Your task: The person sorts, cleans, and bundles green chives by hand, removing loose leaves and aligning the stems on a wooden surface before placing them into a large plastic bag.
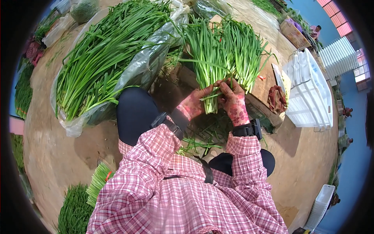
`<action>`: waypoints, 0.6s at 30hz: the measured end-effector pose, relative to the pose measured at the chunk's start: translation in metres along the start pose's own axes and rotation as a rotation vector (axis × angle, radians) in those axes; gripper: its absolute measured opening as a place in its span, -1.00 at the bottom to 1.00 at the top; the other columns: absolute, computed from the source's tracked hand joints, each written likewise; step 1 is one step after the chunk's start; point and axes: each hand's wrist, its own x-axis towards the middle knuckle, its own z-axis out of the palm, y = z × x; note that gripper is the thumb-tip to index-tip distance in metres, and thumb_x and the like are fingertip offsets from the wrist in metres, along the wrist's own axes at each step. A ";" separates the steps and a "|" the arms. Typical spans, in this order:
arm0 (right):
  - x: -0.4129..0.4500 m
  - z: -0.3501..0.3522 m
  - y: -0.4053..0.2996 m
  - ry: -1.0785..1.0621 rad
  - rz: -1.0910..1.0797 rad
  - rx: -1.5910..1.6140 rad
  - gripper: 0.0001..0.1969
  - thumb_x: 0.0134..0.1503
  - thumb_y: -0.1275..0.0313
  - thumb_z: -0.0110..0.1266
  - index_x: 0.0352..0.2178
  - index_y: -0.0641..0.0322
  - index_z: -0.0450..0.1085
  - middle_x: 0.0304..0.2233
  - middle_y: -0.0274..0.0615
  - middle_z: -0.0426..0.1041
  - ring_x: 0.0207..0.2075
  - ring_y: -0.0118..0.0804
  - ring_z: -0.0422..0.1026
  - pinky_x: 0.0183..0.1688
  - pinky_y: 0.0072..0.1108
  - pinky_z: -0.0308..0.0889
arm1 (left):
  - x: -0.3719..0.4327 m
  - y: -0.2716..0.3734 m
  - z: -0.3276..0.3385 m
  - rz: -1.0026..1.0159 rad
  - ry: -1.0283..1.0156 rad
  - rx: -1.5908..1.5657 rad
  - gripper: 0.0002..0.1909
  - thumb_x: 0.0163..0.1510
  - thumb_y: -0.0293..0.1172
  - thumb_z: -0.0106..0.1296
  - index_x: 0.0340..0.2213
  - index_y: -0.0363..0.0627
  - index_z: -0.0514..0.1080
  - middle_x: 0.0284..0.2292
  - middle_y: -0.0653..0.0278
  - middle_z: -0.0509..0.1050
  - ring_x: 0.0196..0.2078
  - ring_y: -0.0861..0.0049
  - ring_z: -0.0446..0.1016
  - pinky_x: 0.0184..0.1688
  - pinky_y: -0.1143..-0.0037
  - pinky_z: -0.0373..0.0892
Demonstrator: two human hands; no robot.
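My left hand [194,101], in a pink patterned glove, grips the lower stalks of a bunch of garlic chives [209,65]. Its pale cut ends stick out below my fingers. My right hand [234,101], gloved alike, closes against the right side of the same bunch. A green leaf strand [211,96] crosses the stalks between both hands, and my right fingers pinch it. Another chive bunch [245,57] lies just beyond my right hand on a low wooden board [263,86]. Part of both hands' fingertips is hidden behind the stalks.
A large plastic bag [140,63] heaped with loose chives [108,61] stands at left. On the board lie a crumpled reddish cloth [277,99] and a red tie [261,77]. White plastic crates [309,90] stand at right. Tied chives [99,181] lie on the floor [46,140].
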 end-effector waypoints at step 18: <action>0.043 0.024 -0.015 0.060 -0.486 -1.414 -0.77 -0.05 0.32 0.21 -0.35 0.16 0.48 -0.40 -0.09 0.47 -0.38 -0.13 0.47 -0.24 -0.37 0.34 | 0.001 0.001 -0.002 0.001 0.177 -0.246 -0.54 0.01 -0.27 -0.21 -0.08 -0.26 0.32 -0.16 -0.02 0.44 -0.12 0.04 0.43 -0.01 0.00 0.29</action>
